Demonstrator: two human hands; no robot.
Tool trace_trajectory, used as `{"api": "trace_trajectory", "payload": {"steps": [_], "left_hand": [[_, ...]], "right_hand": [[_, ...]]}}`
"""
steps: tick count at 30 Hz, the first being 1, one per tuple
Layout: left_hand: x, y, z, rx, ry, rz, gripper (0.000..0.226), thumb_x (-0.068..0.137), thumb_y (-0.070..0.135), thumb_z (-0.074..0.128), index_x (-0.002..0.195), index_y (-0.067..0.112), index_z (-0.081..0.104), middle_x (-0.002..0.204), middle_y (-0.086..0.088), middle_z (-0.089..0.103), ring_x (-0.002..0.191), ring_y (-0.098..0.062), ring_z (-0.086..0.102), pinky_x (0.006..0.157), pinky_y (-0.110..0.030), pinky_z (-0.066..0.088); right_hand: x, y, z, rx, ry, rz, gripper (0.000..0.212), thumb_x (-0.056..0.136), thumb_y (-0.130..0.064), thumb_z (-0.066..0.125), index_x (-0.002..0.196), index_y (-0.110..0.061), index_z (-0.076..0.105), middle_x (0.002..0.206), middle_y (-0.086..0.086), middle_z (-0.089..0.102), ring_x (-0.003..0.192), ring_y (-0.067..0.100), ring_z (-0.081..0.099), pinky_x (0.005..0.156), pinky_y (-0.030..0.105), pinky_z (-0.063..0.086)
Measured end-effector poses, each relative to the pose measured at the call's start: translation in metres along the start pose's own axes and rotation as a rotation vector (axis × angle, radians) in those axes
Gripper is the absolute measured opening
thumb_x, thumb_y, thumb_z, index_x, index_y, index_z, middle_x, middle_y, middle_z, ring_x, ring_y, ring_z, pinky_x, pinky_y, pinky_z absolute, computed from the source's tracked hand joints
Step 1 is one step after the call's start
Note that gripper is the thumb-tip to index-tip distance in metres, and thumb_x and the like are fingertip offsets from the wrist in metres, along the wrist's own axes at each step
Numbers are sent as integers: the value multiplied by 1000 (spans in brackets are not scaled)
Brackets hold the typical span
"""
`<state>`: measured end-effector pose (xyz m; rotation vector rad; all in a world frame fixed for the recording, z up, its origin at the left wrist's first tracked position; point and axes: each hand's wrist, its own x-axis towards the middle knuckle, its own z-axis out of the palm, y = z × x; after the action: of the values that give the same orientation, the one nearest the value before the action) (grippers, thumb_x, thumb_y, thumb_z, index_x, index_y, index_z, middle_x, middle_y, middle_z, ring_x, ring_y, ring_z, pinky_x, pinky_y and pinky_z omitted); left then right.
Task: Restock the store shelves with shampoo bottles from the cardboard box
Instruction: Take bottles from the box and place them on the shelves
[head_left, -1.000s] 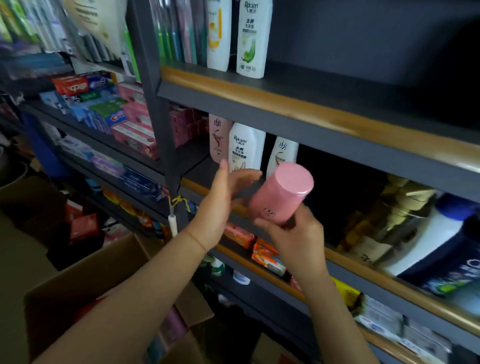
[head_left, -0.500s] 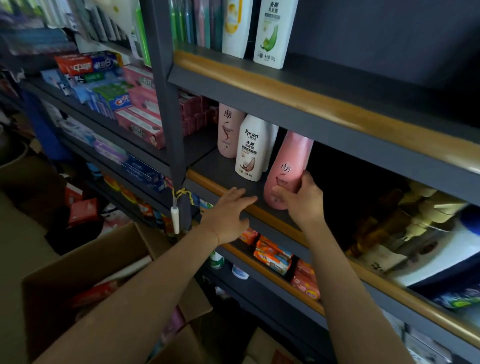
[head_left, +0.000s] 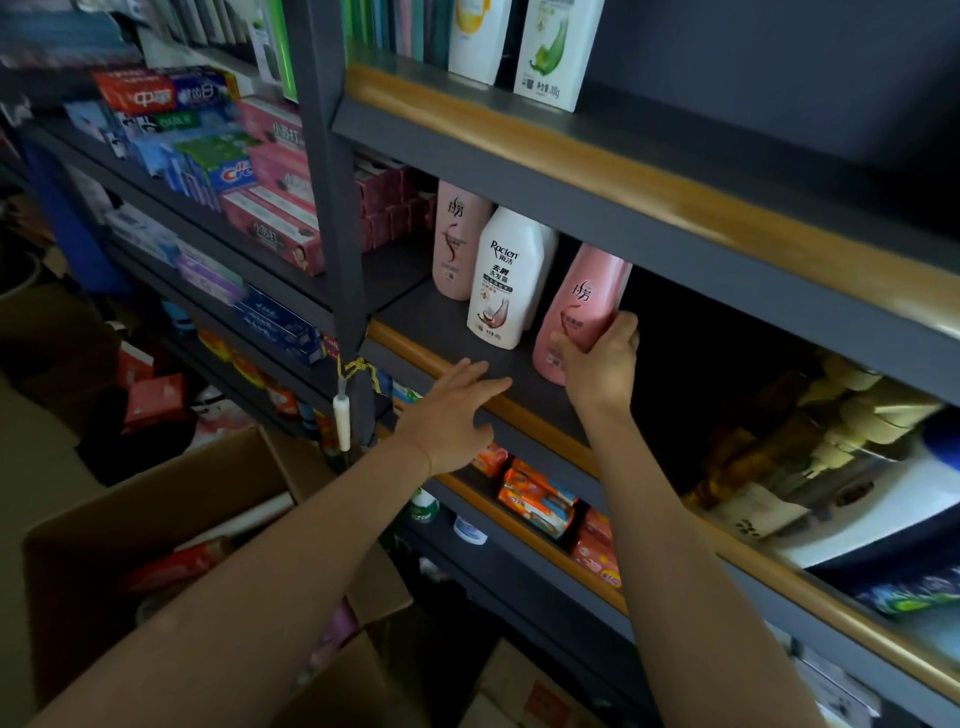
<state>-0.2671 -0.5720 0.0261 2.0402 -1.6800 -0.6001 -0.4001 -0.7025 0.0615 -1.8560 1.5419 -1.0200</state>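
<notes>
My right hand (head_left: 600, 364) grips the lower part of a pink shampoo bottle (head_left: 584, 301), which stands on the middle shelf (head_left: 441, 325) leaning slightly left. To its left stand a white shampoo bottle (head_left: 506, 275) and another pink bottle (head_left: 454, 239). My left hand (head_left: 449, 415) rests with straight fingers on the shelf's wooden front edge and holds nothing. The open cardboard box (head_left: 171, 519) sits on the floor at lower left, with red packs and a white bottle partly visible inside.
Two white bottles (head_left: 519, 47) stand on the top shelf. Toothpaste boxes (head_left: 218, 166) fill the left shelves. Pump bottles (head_left: 810, 457) lie at the right of the middle shelf. Orange packets (head_left: 537, 501) sit on the shelf below. A dark upright post (head_left: 332, 208) divides the shelving.
My right hand has carried the pink bottle up onto the middle shelf and stood it beside the white one. My left hand dropped from the bottle to the shelf's edge.
</notes>
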Motion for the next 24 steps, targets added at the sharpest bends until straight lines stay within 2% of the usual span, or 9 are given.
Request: {"api": "trace_trajectory", "payload": {"steps": [3, 5, 7, 9, 13, 17, 19, 21, 24], "left_hand": [[0, -1, 0, 17, 4, 18, 65, 97, 24, 55, 153, 42, 28, 166, 14, 8, 152, -5, -4, 121, -41, 25], [-5, -3, 1, -3, 66, 54, 62, 97, 23, 55, 152, 39, 32, 165, 11, 13, 152, -6, 0, 120, -38, 27], [-22, -10, 4, -90, 252, 103, 55, 95, 17, 58, 147, 31, 44, 160, 6, 29, 149, -10, 16, 114, -32, 33], [-47, -30, 11, -164, 441, 93, 44, 94, 12, 60, 136, 24, 57, 145, 2, 45, 136, -11, 36, 102, -26, 42], [-115, -124, 38, -217, 442, -268, 21, 95, 8, 59, 113, 15, 69, 119, -5, 60, 111, -23, 53, 93, -34, 47], [-192, -207, 64, -289, 516, -642, 20, 87, -3, 63, 101, 6, 75, 106, -14, 69, 103, -34, 62, 92, -38, 47], [-221, -238, 73, -307, 495, -753, 21, 85, -2, 62, 101, 6, 74, 107, -14, 69, 106, -35, 61, 94, -38, 46], [-245, -266, 78, -266, 505, -813, 28, 83, 10, 58, 107, 8, 72, 114, -15, 66, 111, -37, 59, 96, -41, 47], [-283, -302, 90, -81, 599, -985, 59, 83, 20, 61, 139, 7, 51, 146, -22, 45, 136, -42, 39, 112, -50, 34]], "right_hand": [[-9, -3, 1, 5, 15, 56, 72, 79, -26, 80, 132, -3, 36, 137, 20, 40, 124, 37, 48, 91, 41, 50], [-23, -3, 2, -12, 130, -17, 71, 78, -27, 81, 129, 1, 41, 131, 24, 42, 120, 39, 46, 91, 45, 51], [-44, -5, 4, 34, 284, -210, 52, 82, -18, 74, 123, 2, 48, 122, 22, 47, 112, 34, 50, 83, 38, 52], [-72, -11, 13, 155, 251, -385, 29, 87, -9, 64, 113, -1, 53, 109, 11, 54, 97, 20, 55, 76, 24, 49], [-143, -18, 71, 237, -195, -512, 5, 86, -8, 57, 89, -7, 60, 79, 4, 58, 71, 15, 55, 69, 24, 45], [-217, 6, 161, 68, -732, -341, 5, 87, -10, 58, 84, -14, 58, 83, 4, 57, 76, 19, 56, 72, 31, 45], [-247, 24, 200, -13, -911, -261, 6, 90, -13, 59, 84, -13, 61, 88, 6, 61, 82, 23, 59, 73, 33, 46], [-275, 38, 233, -64, -1055, -208, 10, 94, -16, 57, 86, -12, 61, 84, 5, 63, 77, 18, 61, 65, 28, 44], [-312, 63, 282, -201, -1272, -3, 12, 97, -18, 52, 100, -9, 60, 78, 3, 59, 64, 8, 58, 51, 13, 40]]}}
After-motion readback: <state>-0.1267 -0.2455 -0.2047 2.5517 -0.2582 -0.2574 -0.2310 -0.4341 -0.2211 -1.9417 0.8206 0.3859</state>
